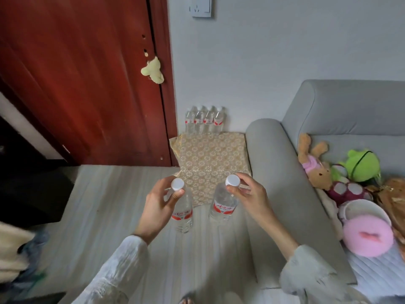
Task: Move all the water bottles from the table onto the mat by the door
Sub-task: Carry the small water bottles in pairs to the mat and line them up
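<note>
I hold two clear water bottles with white caps and red labels by their necks, both hanging upright above the floor. My left hand (158, 204) grips the left bottle (183, 212). My right hand (248, 195) grips the right bottle (223, 205), which hangs over the near edge of the mat. The patterned beige mat (210, 159) lies on the floor between the red door (83, 80) and the sofa arm. A row of several matching bottles (205, 120) stands at the mat's far edge against the wall. No table is in view.
A grey sofa (271, 172) runs along the right, with plush toys (341, 174) and a pink round cushion (368, 233) on its seat. A dark object (32, 194) sits on the floor at left. A wall socket (201, 6) is above.
</note>
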The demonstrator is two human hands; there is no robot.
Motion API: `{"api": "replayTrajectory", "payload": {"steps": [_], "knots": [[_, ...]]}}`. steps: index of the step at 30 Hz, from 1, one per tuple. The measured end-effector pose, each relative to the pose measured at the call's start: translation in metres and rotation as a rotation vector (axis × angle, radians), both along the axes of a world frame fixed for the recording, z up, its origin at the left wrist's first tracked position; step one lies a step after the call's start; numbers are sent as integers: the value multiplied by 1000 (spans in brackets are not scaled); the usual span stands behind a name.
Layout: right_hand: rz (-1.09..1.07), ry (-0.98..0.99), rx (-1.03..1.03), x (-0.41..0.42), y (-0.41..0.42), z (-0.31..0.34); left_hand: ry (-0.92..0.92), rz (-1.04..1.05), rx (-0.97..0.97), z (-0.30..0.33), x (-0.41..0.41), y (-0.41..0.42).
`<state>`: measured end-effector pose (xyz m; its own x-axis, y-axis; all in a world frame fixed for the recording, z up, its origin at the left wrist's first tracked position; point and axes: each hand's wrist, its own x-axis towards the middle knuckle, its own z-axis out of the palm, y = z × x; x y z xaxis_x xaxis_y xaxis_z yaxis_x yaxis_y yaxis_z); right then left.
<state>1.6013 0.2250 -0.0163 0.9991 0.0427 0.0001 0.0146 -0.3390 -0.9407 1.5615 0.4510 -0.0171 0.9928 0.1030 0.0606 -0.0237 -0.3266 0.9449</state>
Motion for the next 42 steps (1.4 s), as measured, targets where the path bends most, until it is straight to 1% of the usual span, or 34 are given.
{"api": "replayTrajectory", "payload": {"steps": [7,11,14,22,25,32,35,38,42], "knots": [[0,-4,-65,129,-34,-15,29,-40,51,-12,131,-30],[42,-40,-124,208,-62,-27,44,23,71,-19,204,-59],[78,-37,-162,260,-81,-33,62,54,132,-21,253,-80],[80,26,-246,379,-115,-53,182,58,172,-42,376,-121],[76,70,-271,422,-123,-70,234,13,178,-61,426,-132],[31,164,-297,507,-126,-126,252,-111,278,-124,525,-147],[0,224,-277,546,-125,-151,268,-154,280,-150,565,-155],[-9,278,-230,580,-123,-170,321,-176,294,-171,598,-160],[46,283,-253,623,-127,-194,372,-165,287,-193,635,-172]]}}
